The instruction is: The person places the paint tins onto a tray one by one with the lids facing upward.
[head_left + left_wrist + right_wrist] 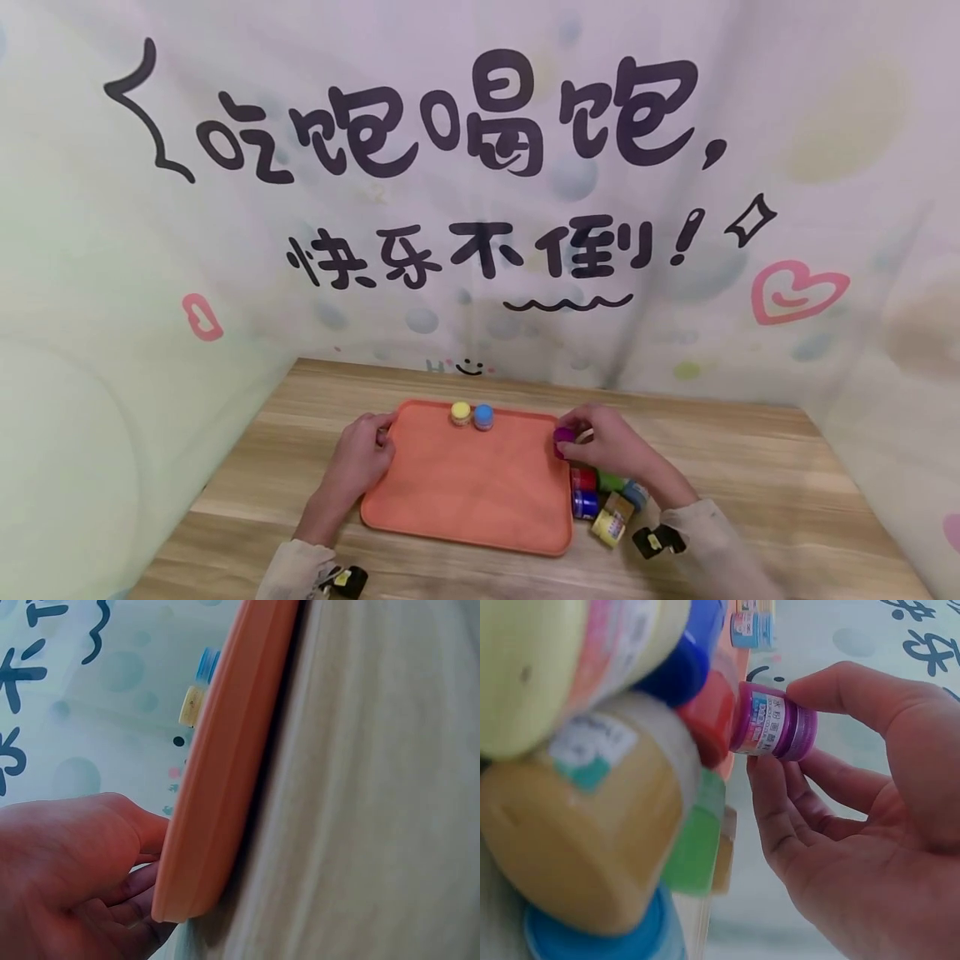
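My right hand [607, 437] pinches a small purple paint jar [769, 724] between thumb and fingers, at the right edge of the orange tray [465, 483]. The jar is tilted, its printed label showing in the right wrist view. My left hand [362, 454] holds the tray's left rim near the far corner; in the left wrist view, part of its fingers is hidden behind the tray wall. On the tray's far side stand a yellow paint jar [461, 413] and a blue paint jar [483, 417], side by side.
Right of the tray lie several more paint jars: a red jar [583, 480], a dark blue jar [585, 504], a green jar [611, 482], a pale yellow jar [608, 530], a brownish jar [592, 817] and a light blue jar [636, 493]. A printed cloth [480, 325] hangs behind the wooden table [247, 500].
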A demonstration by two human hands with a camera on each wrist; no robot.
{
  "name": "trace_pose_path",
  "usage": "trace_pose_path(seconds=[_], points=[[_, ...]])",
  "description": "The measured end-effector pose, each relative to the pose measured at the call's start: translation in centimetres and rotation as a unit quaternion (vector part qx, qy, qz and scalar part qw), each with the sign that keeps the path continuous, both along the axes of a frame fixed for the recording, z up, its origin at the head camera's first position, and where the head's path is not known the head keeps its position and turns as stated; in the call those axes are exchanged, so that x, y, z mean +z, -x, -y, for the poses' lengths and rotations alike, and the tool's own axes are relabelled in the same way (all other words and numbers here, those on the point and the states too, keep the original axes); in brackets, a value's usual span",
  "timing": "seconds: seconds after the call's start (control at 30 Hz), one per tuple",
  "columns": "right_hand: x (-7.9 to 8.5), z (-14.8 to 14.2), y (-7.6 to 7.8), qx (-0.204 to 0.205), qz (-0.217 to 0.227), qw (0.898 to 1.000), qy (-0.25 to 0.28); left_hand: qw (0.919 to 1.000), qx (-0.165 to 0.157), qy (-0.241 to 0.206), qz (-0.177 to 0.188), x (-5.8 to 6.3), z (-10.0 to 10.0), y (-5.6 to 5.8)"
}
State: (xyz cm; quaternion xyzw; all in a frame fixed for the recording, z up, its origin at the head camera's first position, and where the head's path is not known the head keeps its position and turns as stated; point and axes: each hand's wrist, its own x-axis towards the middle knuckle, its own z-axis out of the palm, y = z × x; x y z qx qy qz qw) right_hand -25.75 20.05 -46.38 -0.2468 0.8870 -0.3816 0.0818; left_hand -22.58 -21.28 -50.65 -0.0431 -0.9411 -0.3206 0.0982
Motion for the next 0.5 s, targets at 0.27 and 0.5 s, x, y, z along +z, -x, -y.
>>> trace_pose_path(seconds=[0.27,0.5], points=[[-0.3,2.0,0.1,-0.032,-0.013,0.999,0.007,0.9999,-0.001,-0.007,-0.014,-0.2,0.0,0.0],[-0.1,3.8,0.4,-0.051,-0.02,0.998,0.009,0.9999,0.003,-0.016,-0.002,-0.3,0.2,0.1]])
